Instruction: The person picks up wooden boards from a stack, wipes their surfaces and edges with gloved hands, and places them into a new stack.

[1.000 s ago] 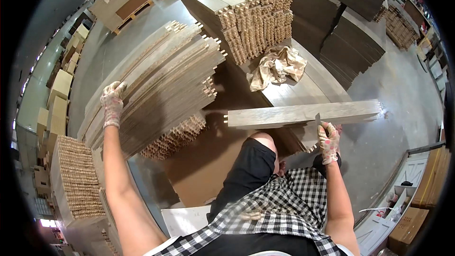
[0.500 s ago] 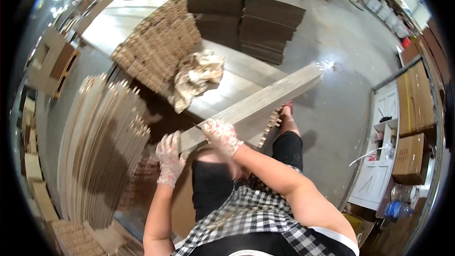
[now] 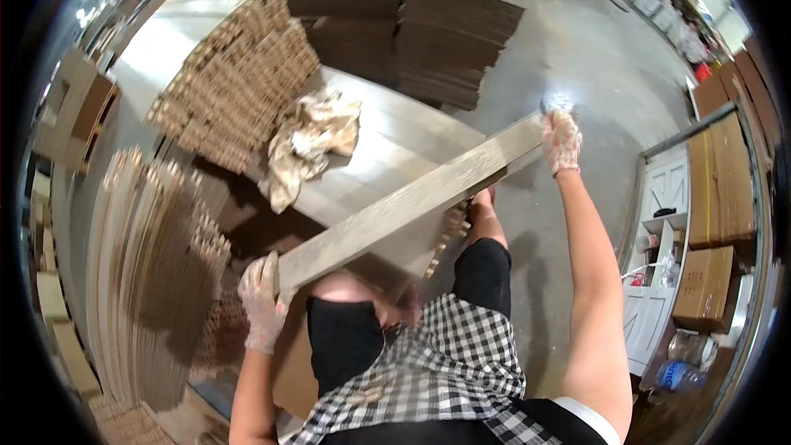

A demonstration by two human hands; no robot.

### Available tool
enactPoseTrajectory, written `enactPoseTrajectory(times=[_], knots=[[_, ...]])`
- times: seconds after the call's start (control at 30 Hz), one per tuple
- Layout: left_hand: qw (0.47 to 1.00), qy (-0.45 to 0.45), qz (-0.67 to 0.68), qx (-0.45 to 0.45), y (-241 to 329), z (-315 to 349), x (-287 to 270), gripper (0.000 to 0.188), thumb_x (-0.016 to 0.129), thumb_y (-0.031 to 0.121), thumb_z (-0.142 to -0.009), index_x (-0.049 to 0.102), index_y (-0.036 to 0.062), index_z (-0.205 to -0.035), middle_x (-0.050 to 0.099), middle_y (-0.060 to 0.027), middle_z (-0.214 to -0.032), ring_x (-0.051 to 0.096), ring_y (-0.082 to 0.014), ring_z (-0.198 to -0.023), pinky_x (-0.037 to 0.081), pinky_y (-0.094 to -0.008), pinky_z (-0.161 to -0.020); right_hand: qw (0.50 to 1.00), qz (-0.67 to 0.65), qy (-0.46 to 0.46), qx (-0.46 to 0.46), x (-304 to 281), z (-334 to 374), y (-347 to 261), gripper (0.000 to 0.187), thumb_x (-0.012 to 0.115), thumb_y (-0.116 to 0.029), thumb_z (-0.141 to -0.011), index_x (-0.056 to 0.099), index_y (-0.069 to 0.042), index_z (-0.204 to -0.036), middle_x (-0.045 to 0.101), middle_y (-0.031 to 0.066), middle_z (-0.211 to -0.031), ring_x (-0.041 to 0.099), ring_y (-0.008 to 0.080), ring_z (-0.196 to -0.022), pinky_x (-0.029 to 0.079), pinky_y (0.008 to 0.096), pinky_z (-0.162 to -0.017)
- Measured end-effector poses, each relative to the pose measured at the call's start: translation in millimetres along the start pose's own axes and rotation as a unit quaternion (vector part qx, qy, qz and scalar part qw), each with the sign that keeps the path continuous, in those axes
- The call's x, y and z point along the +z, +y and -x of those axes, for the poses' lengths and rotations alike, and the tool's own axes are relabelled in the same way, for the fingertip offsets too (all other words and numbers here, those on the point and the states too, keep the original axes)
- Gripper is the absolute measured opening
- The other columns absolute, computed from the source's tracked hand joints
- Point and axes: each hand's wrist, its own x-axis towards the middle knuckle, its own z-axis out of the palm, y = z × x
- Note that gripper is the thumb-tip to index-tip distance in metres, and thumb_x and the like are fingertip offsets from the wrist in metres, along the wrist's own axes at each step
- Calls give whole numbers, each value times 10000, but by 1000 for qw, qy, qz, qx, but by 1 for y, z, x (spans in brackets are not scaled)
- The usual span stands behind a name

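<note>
A long grey wood-grain board slants across in front of me, its near end at the left and its far end at the right. My left hand, in a red-speckled white glove, grips the near end. At the far end is my right hand, gloved alike, with its fingers closed against the board's tip. A small dark point shows beside those fingers; what it belongs to I cannot make out. Beneath the board, a pale flat board surface carries a crumpled, stained cloth.
Stacked tongue-ended boards stand beyond the cloth at the left. More boards lean upright at the near left. Dark panel stacks stand farther back. At the right, a shelf holds cardboard boxes and a plastic bottle.
My right hand has moved along the board from near the left hand to the far right end. The left hand and the board's near end have shifted left and toward me.
</note>
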Motion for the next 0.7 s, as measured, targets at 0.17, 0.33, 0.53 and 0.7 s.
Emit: enactPoseTrajectory(times=[0.17, 0.33, 0.53, 0.7], knots=[[977, 126, 169, -18, -18, 12, 7, 667, 527, 450, -938, 388, 20, -1428, 441, -172, -1407, 390, -354, -1303, 300, -470, -1092, 983, -60, -20, -173, 6, 118, -132, 134, 596, -134, -765, 613, -71, -882, 624, 146, -859, 631, 335, -789, 524, 439, -679], [924, 237, 258, -152, -34, 67, -14, 472, 502, 124, -973, 395, 19, -1420, 431, -132, -1419, 386, -274, -1328, 293, -391, -1116, 913, -123, -280, -269, -39, 238, -342, 136, 559, -82, -781, 618, -92, -903, 616, 117, -899, 663, 265, -798, 561, 367, -651], [863, 342, 305, -214, -57, 131, -50, 414, 425, 67, -992, 415, 41, -1405, 397, -80, -1420, 397, -202, -1318, 315, -343, -1105, 799, -283, -185, -497, -47, 369, -472, 67, 549, -121, -772, 575, -94, -827, 573, 105, -803, 632, 256, -701, 505, 392, -522], [899, 293, 247, -211, -53, 113, -53, 329, 479, 81, -968, 535, 14, -1286, 518, -129, -1304, 490, -260, -1215, 369, -384, -1053, 722, -443, -313, -429, -62, 372, -404, 81, 615, -122, -749, 563, -79, -794, 575, 111, -798, 619, 298, -711, 498, 433, -595]])
